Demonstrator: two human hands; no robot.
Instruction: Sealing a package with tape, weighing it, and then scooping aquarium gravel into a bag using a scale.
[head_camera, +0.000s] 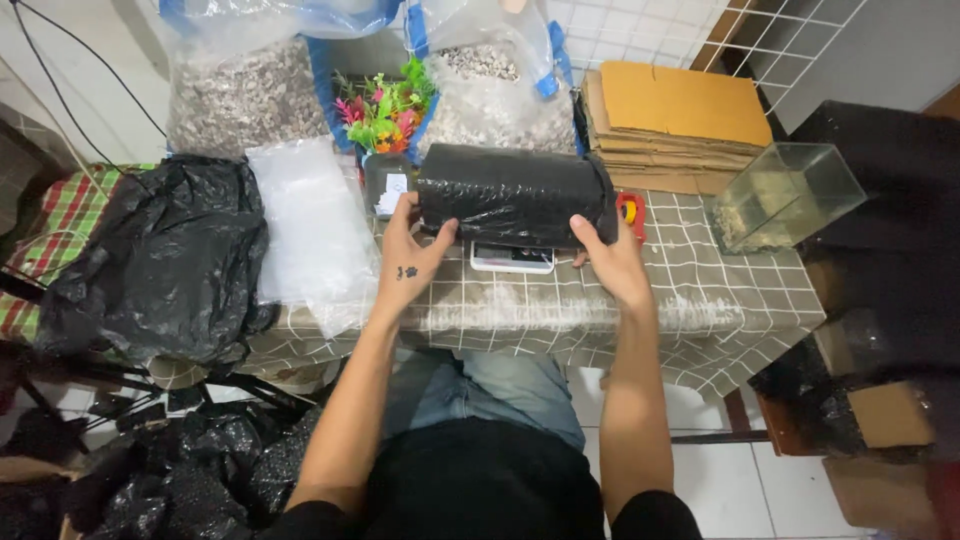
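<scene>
Black wrapped bundle (512, 195) sits on scale (512, 258), mid-table. Left hand (412, 255) and right hand (612, 258) clasp its two ends. Wrapping looks finished; weighing seemingly underway. Clear glass tank (785, 190) right of bundle, unpacked; flat cardboard (685, 105) behind, unused.

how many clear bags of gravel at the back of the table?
2. One gravel bag stands back left, behind the clear plastic sheet; the other gravel bag stands back centre, right of the plastic plants. More may sit out of frame.
</scene>
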